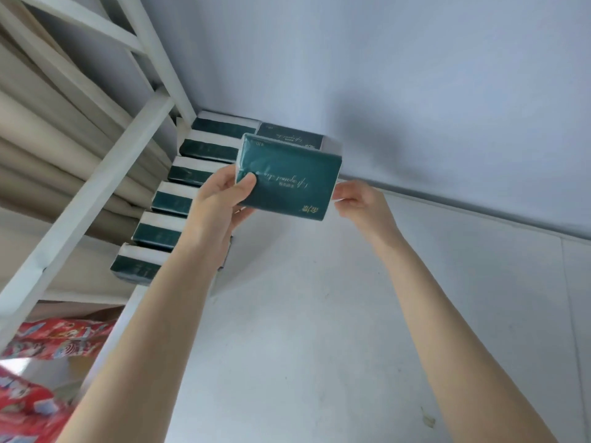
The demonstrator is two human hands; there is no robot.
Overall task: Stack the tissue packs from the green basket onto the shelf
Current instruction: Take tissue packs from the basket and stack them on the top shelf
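Overhead: holding dark-green tissue pack (289,177) w/ gold script, glossy wrap, white side edge, both hands raised. L hand (217,199) gripping left end, thumb on face; R hand (358,199) pinching right edge. Hovering just above stacked packs (179,199) on white shelf (96,187).

A tissue pack (287,177) sits between both hands, before the stacked packs (179,199) on the shelf (96,183).

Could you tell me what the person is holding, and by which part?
A green tissue pack, held by its two short ends: left hand and right hand.
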